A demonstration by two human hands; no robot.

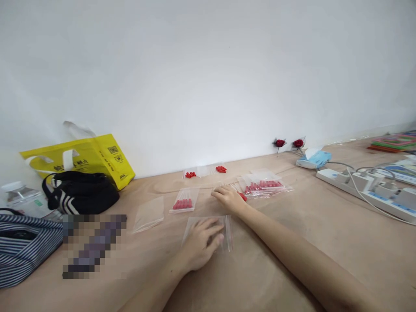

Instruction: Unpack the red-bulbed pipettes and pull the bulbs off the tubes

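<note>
Fingers [214,229] of the left hand [197,246] are spread a little and softly bent, and nothing is seen to be pinched by them; a clear bag [227,236] is partly covered by that hand, flat on the worktop [341,247]. Fingers of the right hand [230,200] are bent down beside the loose red-tipped sticks [242,196]; whether any stick is gripped cannot be told, as the ends of those fingers are not shown well.

The loose sticks are found between the right hand and a heap of packed bags [264,184]; more red tips can be seen in that heap, and in a filled bag [183,203] farther left.

The clear bag looks thin, light and floppy; it may be slid or crumpled by a tiny push, and its two sides may be stuck together; it is best held by the striped edge at its right end, which seems a bit stiffer. The sticks seem light, thin and fairly stiff; they may be rolled away if bumped, or snapped if bent hard; they are best taken by their pale middles, gently; whether the red tips are hard or soft cannot be told.
</note>
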